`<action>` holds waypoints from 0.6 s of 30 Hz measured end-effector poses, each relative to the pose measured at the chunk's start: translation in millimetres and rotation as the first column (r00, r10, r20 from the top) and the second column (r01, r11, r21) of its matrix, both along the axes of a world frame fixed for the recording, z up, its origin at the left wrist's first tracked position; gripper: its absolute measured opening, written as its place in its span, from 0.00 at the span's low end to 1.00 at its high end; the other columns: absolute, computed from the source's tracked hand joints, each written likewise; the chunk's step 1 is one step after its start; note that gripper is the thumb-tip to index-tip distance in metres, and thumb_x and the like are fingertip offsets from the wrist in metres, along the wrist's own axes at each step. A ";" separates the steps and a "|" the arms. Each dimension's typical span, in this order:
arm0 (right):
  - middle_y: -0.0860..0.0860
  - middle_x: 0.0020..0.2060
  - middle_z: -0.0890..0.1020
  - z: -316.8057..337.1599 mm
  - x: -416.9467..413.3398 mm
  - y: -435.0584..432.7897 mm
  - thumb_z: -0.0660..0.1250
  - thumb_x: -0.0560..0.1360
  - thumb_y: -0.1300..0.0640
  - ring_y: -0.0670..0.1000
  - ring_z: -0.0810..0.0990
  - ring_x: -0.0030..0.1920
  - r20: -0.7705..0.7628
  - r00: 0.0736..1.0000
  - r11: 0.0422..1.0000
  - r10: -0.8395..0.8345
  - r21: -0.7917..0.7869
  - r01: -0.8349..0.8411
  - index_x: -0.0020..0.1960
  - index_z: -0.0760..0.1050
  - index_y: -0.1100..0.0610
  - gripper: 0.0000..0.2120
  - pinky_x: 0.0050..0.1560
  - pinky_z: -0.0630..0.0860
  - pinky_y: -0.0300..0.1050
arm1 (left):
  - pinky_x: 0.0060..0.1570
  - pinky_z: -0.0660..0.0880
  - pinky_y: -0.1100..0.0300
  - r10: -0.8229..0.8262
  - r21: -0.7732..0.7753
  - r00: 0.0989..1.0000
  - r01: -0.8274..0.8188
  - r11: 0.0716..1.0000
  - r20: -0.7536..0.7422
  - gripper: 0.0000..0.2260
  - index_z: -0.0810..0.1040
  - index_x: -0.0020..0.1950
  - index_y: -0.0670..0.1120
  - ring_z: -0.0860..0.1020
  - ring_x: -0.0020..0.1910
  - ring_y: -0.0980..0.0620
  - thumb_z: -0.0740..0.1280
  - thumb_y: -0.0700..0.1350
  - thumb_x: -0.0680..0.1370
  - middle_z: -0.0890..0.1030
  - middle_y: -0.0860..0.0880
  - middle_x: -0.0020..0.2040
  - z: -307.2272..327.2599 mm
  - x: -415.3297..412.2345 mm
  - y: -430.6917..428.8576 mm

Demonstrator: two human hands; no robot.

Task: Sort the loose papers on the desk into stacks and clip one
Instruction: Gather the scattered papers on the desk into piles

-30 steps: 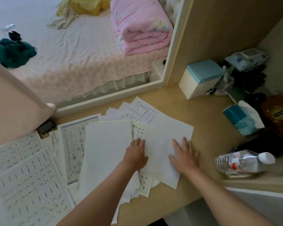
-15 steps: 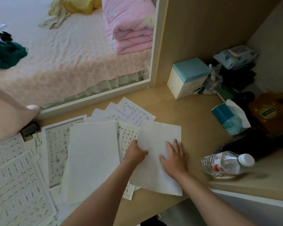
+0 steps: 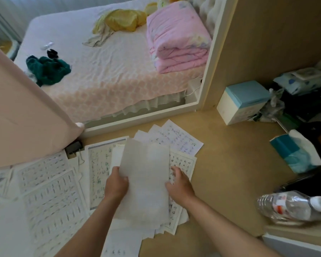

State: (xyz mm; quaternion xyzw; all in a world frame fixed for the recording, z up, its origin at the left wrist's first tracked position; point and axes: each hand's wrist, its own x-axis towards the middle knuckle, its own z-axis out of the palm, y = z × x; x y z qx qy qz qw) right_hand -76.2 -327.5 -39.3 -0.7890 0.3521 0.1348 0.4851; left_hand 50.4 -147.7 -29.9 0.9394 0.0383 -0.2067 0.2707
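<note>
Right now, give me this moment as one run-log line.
left hand: grips blank sheet, left edge | right hand: grips right edge | sheet: held over loose papers | binder clip: untouched

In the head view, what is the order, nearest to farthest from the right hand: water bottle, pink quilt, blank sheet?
1. The blank sheet: its right edge is in the right hand.
2. The water bottle: on the desk, farther right.
3. The pink quilt: folded on the bed behind.
</note>
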 end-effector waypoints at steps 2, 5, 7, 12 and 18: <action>0.52 0.72 0.66 -1.2 19.8 21.8 0.63 0.75 0.54 0.55 0.65 0.71 -0.045 0.999 0.998 -0.028 0.056 0.030 0.76 0.58 0.50 0.31 0.70 0.66 0.53 | 0.49 0.72 0.51 0.017 0.085 1.000 -0.019 0.996 0.025 0.14 0.73 0.62 0.39 0.75 0.53 0.40 0.64 0.37 0.76 0.76 0.38 0.59 -7.7 10.1 24.1; 0.54 0.71 0.65 -1.7 45.8 45.9 0.64 0.73 0.57 0.57 0.66 0.70 -0.109 0.949 0.950 -0.296 0.070 0.305 0.76 0.60 0.51 0.32 0.68 0.70 0.56 | 0.64 0.68 0.44 -0.004 0.197 0.999 0.011 0.980 -0.036 0.28 0.67 0.71 0.41 0.67 0.66 0.36 0.71 0.42 0.73 0.68 0.37 0.68 -23.0 20.9 50.7; 0.54 0.69 0.65 -1.9 59.8 55.1 0.64 0.71 0.59 0.57 0.69 0.68 -0.131 0.875 0.871 -0.465 0.108 0.479 0.75 0.61 0.52 0.33 0.64 0.74 0.54 | 0.66 0.68 0.44 -0.005 0.126 0.998 0.014 0.992 -0.069 0.35 0.65 0.72 0.42 0.68 0.66 0.36 0.76 0.45 0.69 0.69 0.38 0.67 -30.6 26.6 59.8; 0.52 0.57 0.78 -11.2 75.5 61.3 0.64 0.68 0.59 0.55 0.79 0.53 -0.223 0.799 0.788 -0.559 0.158 0.595 0.69 0.65 0.53 0.29 0.55 0.79 0.49 | 0.54 0.79 0.47 0.050 -0.137 0.985 -0.073 0.988 -0.167 0.28 0.72 0.64 0.41 0.80 0.53 0.42 0.78 0.42 0.67 0.80 0.42 0.57 -35.7 33.6 65.2; 0.52 0.53 0.78 -14.0 75.3 57.1 0.62 0.63 0.55 0.57 0.76 0.55 -0.293 0.864 0.910 -0.410 -0.073 0.407 0.58 0.73 0.48 0.22 0.56 0.78 0.50 | 0.53 0.78 0.51 -0.058 -0.102 0.970 0.035 0.994 -0.234 0.26 0.70 0.64 0.41 0.78 0.53 0.44 0.76 0.45 0.71 0.78 0.44 0.57 -37.6 32.9 63.6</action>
